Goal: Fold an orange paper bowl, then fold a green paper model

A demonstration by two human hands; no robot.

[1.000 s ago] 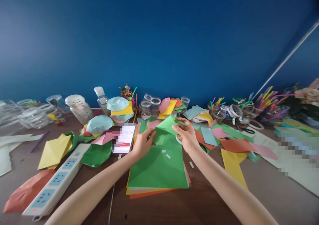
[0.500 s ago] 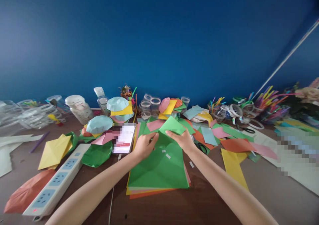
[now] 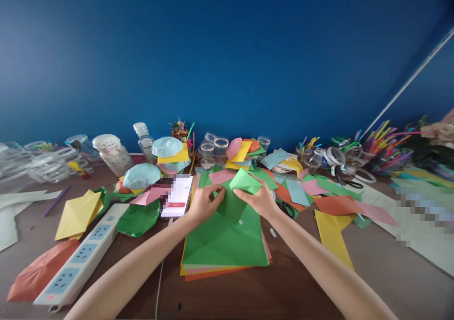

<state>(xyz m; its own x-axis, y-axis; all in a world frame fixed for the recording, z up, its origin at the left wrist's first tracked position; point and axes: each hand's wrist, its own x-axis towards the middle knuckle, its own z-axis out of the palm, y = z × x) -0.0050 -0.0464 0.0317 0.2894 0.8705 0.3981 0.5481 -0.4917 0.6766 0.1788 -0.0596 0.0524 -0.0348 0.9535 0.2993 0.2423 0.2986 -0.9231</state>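
Pinching a green origami sheet w/ both hands, raised fold between them. L hand closed, fingertips gripping the sheet's left side. R hand closed too, fingers over a pointed flap, thumb hidden. Hands just apart, not touching each other.

Sheet sits right over a stack of colored paper, green on top, yellow, pink + orange edges showing beneath; can't tell if it's joined to the top green layer. Small white tape bit on the stack, another on the brown table.

Just L of L hand: phone, screen partly blurred. Just R of R hand: black-handled scissors on scattered paper. Farther L: green paper dome, pale blue paper dome, folded yellow paper, white power strip. Along the blue wall: clear plastic cups, tape rolls, colored straws in a container.
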